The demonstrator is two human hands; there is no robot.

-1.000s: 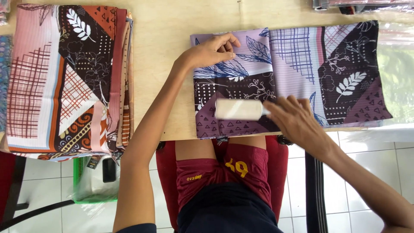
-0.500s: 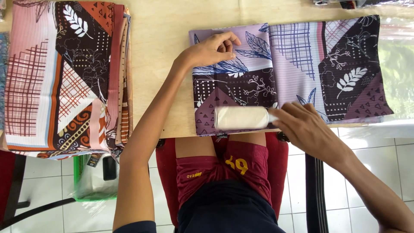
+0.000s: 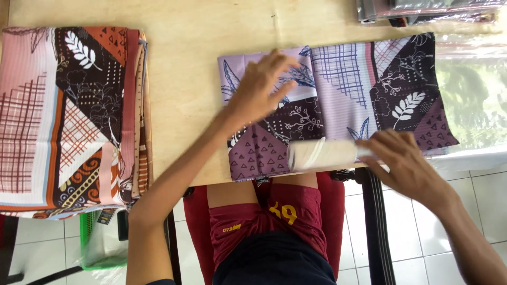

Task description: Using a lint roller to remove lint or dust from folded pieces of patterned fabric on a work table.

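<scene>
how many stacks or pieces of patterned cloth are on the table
2: a purple folded cloth under both hands, and an orange-pink stack at the table's left. Wrapped items at the top right may hold more.

left hand (image 3: pixel 261 87) flat on purple cloth (image 3: pixel 338 100) | right hand (image 3: pixel 404 161) grips white roller (image 3: pixel 322 154)

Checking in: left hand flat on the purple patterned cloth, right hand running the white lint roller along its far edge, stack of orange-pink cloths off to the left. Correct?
Not quite. In the head view the white lint roller lies along the near edge of the purple patterned cloth, by the table's front, not the far edge. The rest holds: left hand flat on that cloth, right hand on the roller, stack of orange-pink cloths to the left.
</scene>
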